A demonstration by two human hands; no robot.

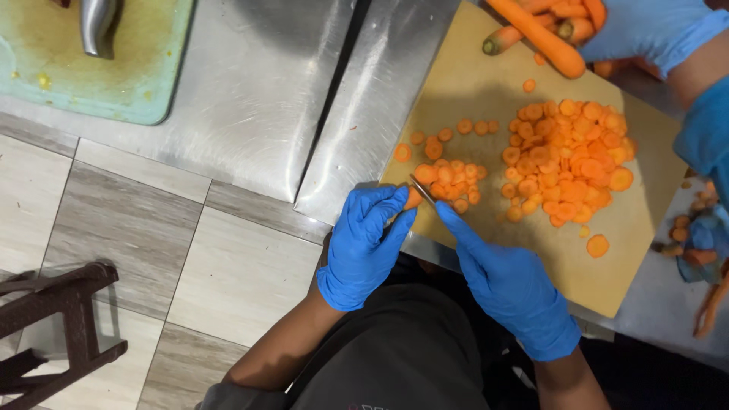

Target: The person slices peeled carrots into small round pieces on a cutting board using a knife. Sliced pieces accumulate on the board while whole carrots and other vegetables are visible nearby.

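Note:
My left hand (366, 241), in a blue glove, pinches the last stub of a carrot (412, 198) at the near left corner of a tan cutting board (493, 76). My right hand (509, 285), also gloved in blue, grips a small knife (422, 190) whose blade rests against that stub, index finger stretched along its back. Beside the blade lies a small heap of carrot rounds (452, 178). A larger pile of carrot slices (571, 156) covers the board's middle right.
Whole carrots (543, 34) lie at the board's far end under another person's blue-gloved hand (653, 26). A green cutting board (91, 68) with a metal handle sits on the steel counter (250, 91) at left. A dark stool (53, 326) stands on the tiled floor.

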